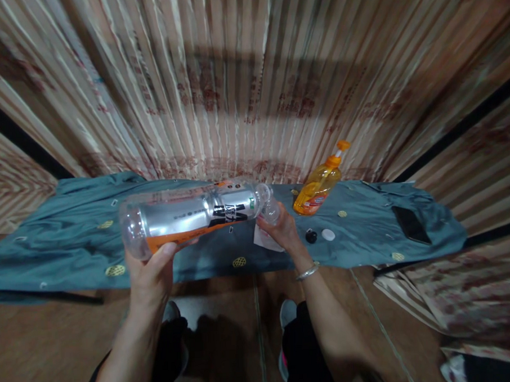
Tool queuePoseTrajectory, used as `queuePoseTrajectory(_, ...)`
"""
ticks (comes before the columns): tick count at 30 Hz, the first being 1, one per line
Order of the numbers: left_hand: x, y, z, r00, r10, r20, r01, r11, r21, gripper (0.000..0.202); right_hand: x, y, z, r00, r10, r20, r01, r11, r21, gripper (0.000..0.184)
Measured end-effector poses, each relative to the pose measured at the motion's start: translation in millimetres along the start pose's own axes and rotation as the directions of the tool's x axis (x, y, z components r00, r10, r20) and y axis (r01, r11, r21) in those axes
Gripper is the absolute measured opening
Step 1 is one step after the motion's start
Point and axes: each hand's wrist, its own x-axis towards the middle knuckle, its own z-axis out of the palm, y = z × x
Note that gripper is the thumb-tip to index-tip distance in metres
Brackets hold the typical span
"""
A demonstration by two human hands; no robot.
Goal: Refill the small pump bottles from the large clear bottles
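My left hand (151,274) is wrapped round the lower end of a large clear plastic bottle (175,214) with a silver and orange label. The bottle lies almost level above the table, its neck pointing right. At that neck, my right hand (284,229) grips a small clear plastic container (271,211); its exact kind is unclear. The two mouths meet or nearly meet. Below my right hand is a white paper sheet (268,239), partly hidden. A black cap (311,236) and a white cap (328,234) lie just to the right of my wrist.
An orange pump bottle (318,186) with yellow-orange liquid stands at the back of the table. Farther right lies a black phone (411,225). A teal patterned cloth (359,248) covers the narrow table, with a striped curtain (242,90) hanging behind and dark poles at both sides.
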Motion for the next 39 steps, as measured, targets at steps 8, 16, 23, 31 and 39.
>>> queuePoseTrajectory(8,-1.1,-1.7,-1.9,1.000,0.007,0.019,-0.008,0.999,0.034,0.057,1.3,0.8,0.7,1.000,0.018,-0.008,-0.018,1.000,-0.005,0.058)
queuePoseTrajectory(16,-2.0,-1.9,-2.1,1.000,0.000,0.020,-0.001,1.000,0.026,0.054,0.4,0.0,-0.7,1.000,0.018,-0.001,-0.018,1.000,0.014,0.056)
queuePoseTrajectory(23,-1.6,-0.1,0.5,1.000,-0.011,0.005,0.011,1.000,0.015,0.045,0.3,1.1,-0.3,1.000,0.003,0.007,-0.003,1.000,0.025,0.059)
queuePoseTrajectory(31,0.5,-0.2,1.8,1.000,-0.022,0.013,0.022,1.000,0.004,0.045,-0.5,-2.6,-1.6,1.000,0.013,0.003,-0.013,1.000,-0.016,0.057)
queuePoseTrajectory(39,1.4,3.7,-4.5,0.999,-0.049,-0.018,0.049,0.999,-0.005,0.057,-1.3,-5.2,0.5,1.000,0.014,0.005,-0.014,0.999,-0.035,0.057)
